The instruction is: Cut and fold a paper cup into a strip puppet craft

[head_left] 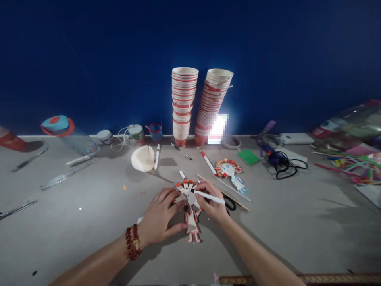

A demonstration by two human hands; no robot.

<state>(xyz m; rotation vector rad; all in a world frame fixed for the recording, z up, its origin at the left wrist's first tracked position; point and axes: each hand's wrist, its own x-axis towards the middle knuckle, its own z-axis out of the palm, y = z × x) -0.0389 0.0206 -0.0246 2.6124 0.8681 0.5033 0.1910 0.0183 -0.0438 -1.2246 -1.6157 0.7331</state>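
Observation:
A paper doll (192, 222) with a round white head, a fringe of red-and-white strips and a red-edged dress lies flat before me. My left hand (163, 214) rests on the doll's left side, fingers spread over the strips and the thumb by the dress. In my right hand (212, 202) is a white marker (210, 196), its black tip at the doll's head. A white marker cap (182, 174) lies just above the doll. Black-handled scissors (230, 203) are partly hidden behind my right hand. Close by is a second paper doll (228, 169) with a blue-drawn face and dress.
Two tall stacks of paper cups (185, 99) stand by the blue wall. A cut cup (139, 159), a red-capped marker (208, 163), a wooden stick (238, 202), a green pad (249, 156) and a glue gun (275, 157) surround the dolls. A water bottle (71, 135) stands left.

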